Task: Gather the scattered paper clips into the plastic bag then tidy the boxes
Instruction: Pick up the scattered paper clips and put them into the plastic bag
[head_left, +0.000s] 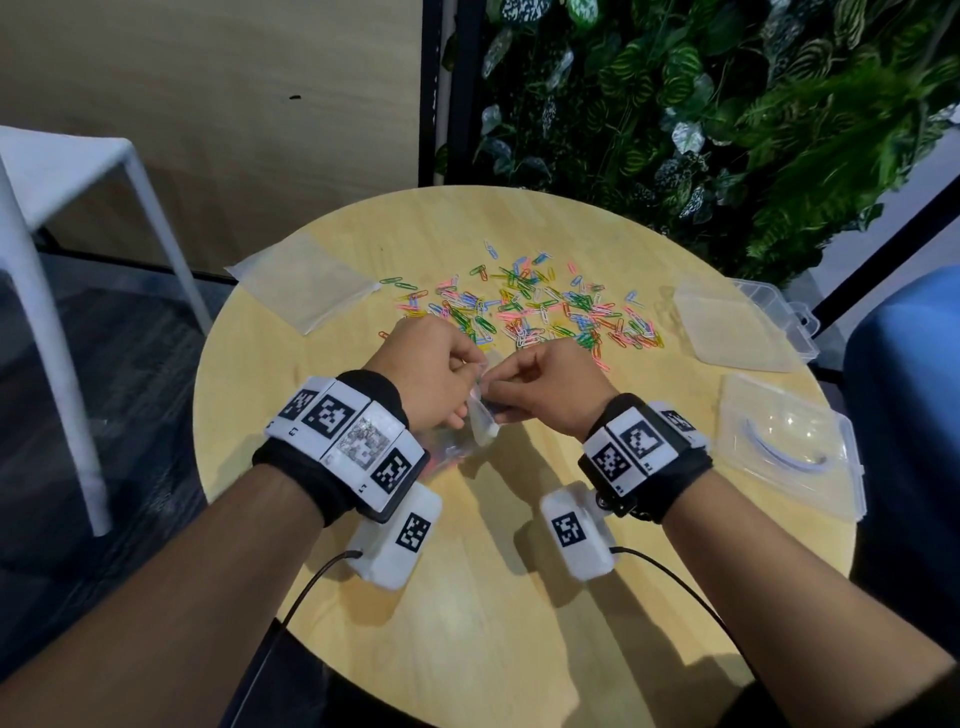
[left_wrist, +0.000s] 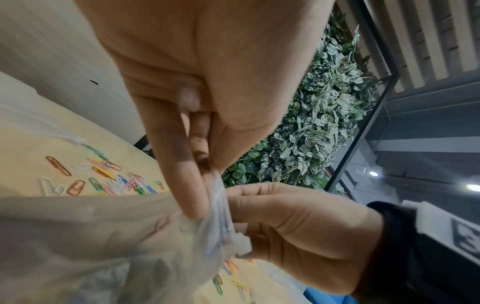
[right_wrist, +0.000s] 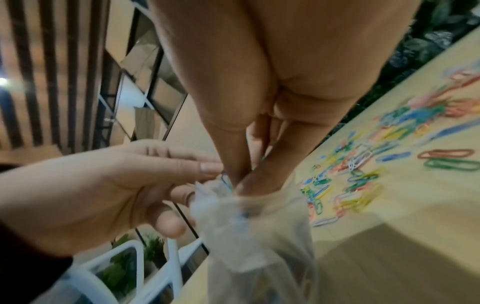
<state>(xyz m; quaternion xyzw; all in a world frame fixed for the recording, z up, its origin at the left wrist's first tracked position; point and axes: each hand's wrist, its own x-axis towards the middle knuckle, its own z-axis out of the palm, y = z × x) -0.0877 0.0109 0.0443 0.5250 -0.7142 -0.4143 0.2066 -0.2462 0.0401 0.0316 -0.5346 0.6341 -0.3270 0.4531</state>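
Observation:
Both hands meet over the middle of the round wooden table (head_left: 467, 597) and hold a small clear plastic bag (head_left: 480, 421) between them. My left hand (head_left: 465, 371) pinches the bag's mouth (left_wrist: 217, 197) with thumb and fingers. My right hand (head_left: 501, 387) grips the opposite edge, its fingertips (right_wrist: 249, 183) bunched at the bag's opening (right_wrist: 259, 226). A blue paper clip (right_wrist: 226, 183) shows at the mouth, and some clips lie inside the bag. Many coloured paper clips (head_left: 545, 306) are scattered on the table just beyond the hands.
A second flat plastic bag (head_left: 306, 280) lies at the far left of the table. Two clear plastic boxes (head_left: 737, 327) (head_left: 789, 447) sit along the right edge. A white stool (head_left: 67, 208) stands left, a blue seat (head_left: 909, 389) right, and a plant wall (head_left: 701, 104) behind.

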